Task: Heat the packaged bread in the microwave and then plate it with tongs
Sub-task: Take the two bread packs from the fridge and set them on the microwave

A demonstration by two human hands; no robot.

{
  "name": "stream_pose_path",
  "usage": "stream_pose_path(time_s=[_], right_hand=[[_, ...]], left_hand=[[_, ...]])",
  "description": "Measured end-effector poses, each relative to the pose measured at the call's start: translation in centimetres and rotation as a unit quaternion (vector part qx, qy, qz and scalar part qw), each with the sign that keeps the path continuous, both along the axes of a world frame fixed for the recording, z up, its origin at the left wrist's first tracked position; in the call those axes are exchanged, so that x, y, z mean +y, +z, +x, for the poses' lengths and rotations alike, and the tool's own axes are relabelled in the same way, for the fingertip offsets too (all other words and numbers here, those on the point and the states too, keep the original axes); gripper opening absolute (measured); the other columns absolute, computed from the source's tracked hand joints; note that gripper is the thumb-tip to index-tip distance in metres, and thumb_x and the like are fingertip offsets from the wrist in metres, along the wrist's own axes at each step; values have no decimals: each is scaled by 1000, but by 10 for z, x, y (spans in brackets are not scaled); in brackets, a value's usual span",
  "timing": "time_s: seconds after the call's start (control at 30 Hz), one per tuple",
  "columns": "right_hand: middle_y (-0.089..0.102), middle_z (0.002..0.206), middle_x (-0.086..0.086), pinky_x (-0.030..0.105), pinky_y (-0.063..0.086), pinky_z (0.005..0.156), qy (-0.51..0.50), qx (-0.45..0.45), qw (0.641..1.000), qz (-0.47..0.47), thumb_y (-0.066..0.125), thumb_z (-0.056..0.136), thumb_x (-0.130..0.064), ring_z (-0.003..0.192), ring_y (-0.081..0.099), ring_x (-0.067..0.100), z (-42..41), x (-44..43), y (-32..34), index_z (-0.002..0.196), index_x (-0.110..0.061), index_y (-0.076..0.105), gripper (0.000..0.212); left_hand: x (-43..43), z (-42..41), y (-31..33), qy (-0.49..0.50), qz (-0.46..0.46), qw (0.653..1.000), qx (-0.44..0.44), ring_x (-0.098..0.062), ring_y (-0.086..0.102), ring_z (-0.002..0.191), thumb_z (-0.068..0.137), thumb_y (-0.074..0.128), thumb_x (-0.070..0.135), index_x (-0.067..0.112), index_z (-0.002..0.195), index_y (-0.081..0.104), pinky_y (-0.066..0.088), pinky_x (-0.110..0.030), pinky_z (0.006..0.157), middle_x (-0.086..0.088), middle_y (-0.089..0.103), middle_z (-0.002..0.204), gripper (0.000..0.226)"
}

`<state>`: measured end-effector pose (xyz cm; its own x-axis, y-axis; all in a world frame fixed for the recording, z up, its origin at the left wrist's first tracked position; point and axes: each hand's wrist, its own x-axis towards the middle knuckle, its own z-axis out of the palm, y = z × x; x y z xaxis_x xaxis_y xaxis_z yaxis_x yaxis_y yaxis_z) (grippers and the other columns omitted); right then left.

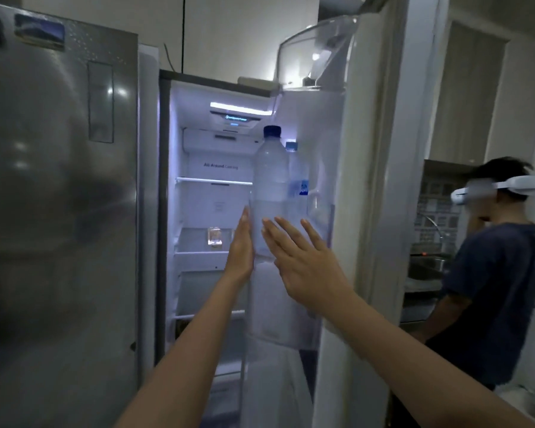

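Observation:
I face a side-by-side fridge with its right door (346, 186) swung open and the lit compartment (210, 193) showing bare shelves. No packaged bread, microwave, plate or tongs is in view. My left hand (243, 245) is raised edge-on with straight fingers, just left of the door's bottle shelf. My right hand (303, 254) is held up flat with fingers spread, in front of that shelf's clear rail. Neither hand holds anything.
Two clear water bottles with blue caps (271, 186) stand in the door shelf. A small clear container (214, 237) sits on an inner shelf. The closed steel left door (59, 211) fills the left. Another person (494, 285) wearing a headset stands at the right by a sink (430, 264).

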<state>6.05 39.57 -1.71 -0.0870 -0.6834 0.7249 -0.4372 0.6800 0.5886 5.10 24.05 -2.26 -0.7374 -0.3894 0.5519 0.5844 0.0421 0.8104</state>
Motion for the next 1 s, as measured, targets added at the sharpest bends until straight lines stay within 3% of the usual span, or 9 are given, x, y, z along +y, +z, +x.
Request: stream_pose_path(time_s=[0.03, 0.13, 0.2, 0.33, 0.4, 0.5, 0.63, 0.8, 1.0], right_hand=[[36, 151, 7, 45, 8, 116, -3, 6, 1000, -8, 38, 86, -21, 141, 27, 23, -3, 4, 0, 141, -8, 42, 57], [35, 151, 9, 48, 8, 116, -25, 33, 999, -16, 38, 90, -27, 142, 20, 24, -11, 16, 4, 141, -6, 37, 56], [39, 148, 11, 46, 8, 116, -60, 54, 997, -14, 40, 91, -32, 141, 24, 23, -18, 26, 11, 138, -2, 41, 56], [45, 144, 15, 45, 1, 116, -189, 78, 979, -14, 61, 79, -39, 137, 38, 25, -33, 43, 17, 135, 0, 42, 71], [40, 146, 16, 48, 0, 115, -240, 76, 967, -31, 62, 77, -39, 139, 36, 27, -46, 50, 16, 137, -3, 40, 73], [34, 150, 16, 53, 3, 114, -238, 49, 967, -76, 69, 72, -32, 141, 29, 31, -75, 57, 16, 138, -10, 46, 73], [30, 154, 12, 58, 10, 112, -248, 33, 962, -112, 67, 75, -35, 143, 23, 31, -121, 62, 15, 142, -16, 41, 74], [27, 155, 9, 62, 14, 110, -252, 32, 948, -192, 40, 87, -43, 143, 21, 36, -167, 71, 2, 146, -20, 33, 63], [31, 153, 9, 60, 14, 113, -199, 39, 940, -274, 39, 91, -47, 143, 19, 34, -207, 93, -10, 144, -21, 38, 59]], left_hand=[[5, -4, 2, -24, -15, 1000, -5, -13, 40, 134, 100, 23, 42, 19, 146, 31, 38, -26, 107, 0, 38, 148, 52], [20, -17, 9, -14, -92, 995, -35, -8, 27, 138, 100, 28, 41, 25, 147, 24, 21, -29, 116, 9, 29, 150, 50], [28, -30, 11, -6, -127, 991, -50, -10, 22, 141, 99, 30, 41, 24, 148, 20, 16, -30, 117, 8, 24, 152, 53], [42, -68, 13, 25, -183, 981, -56, -14, 4, 147, 98, 32, 43, 24, 150, 11, 6, -37, 118, 4, 4, 159, 58], [48, -89, 14, 50, -194, 978, -48, -14, -1, 147, 97, 33, 44, 27, 150, 8, 4, -39, 118, 5, -3, 160, 61], [54, -123, 11, 99, -228, 969, -7, -15, -1, 147, 93, 33, 55, 33, 149, 5, 8, -45, 119, 7, -6, 159, 66], [52, -165, 1, 182, -319, 927, 78, -7, -13, 145, 80, 12, 79, 39, 146, -6, 2, -37, 117, 15, -18, 155, 79], [52, -211, -9, 214, -426, 863, 165, -12, -11, 146, 91, 15, 66, 42, 145, -15, -8, -34, 119, 15, -19, 156, 66], [78, -232, -16, 252, -470, 815, 228, -18, -6, 147, 97, 23, 53, 28, 149, -7, 1, -34, 121, 7, -15, 158, 65]])
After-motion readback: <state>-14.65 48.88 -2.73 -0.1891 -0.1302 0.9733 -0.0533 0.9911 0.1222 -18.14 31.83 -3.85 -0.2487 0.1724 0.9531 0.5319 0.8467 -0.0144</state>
